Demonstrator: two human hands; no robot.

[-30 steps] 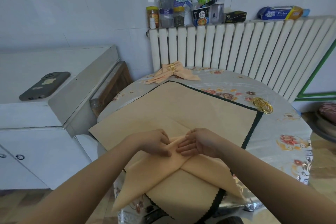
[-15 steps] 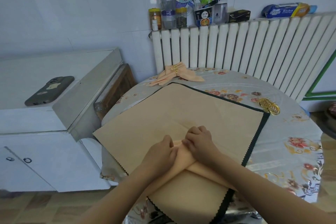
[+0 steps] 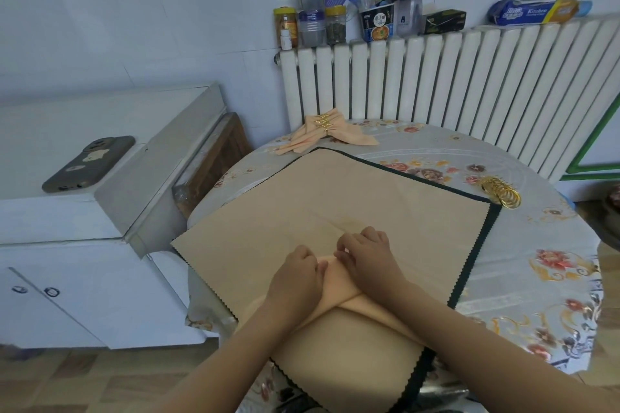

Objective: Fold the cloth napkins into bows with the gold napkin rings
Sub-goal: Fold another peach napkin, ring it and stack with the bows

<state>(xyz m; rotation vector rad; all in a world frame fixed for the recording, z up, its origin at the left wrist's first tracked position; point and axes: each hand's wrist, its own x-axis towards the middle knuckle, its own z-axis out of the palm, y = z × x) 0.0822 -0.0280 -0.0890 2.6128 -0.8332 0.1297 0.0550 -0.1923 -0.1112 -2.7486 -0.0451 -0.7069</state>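
- Since a second ago, both hands have drawn together and bunched the peach cloth napkin [image 3: 339,282] at its middle, where its two halves had been lying spread flat beneath them.
- Left hand [image 3: 297,273] curls round the gathered waist from its side; right hand [image 3: 365,253] pinches the same waist just beside it, knuckles nearly touching.
- Napkin lies directly under the hands, on the beige dark-edged cloth mat [image 3: 335,198] on the floral-covered round desk [image 3: 536,245].
- To do this well, I judge the pleats should be kept tight and even, with one hand holding the waist.
- Gold napkin rings [image 3: 501,189] lie well beyond the right hand, so that hand should fetch one.
- Finished peach bow napkins [image 3: 327,132] rest far ahead of both hands.
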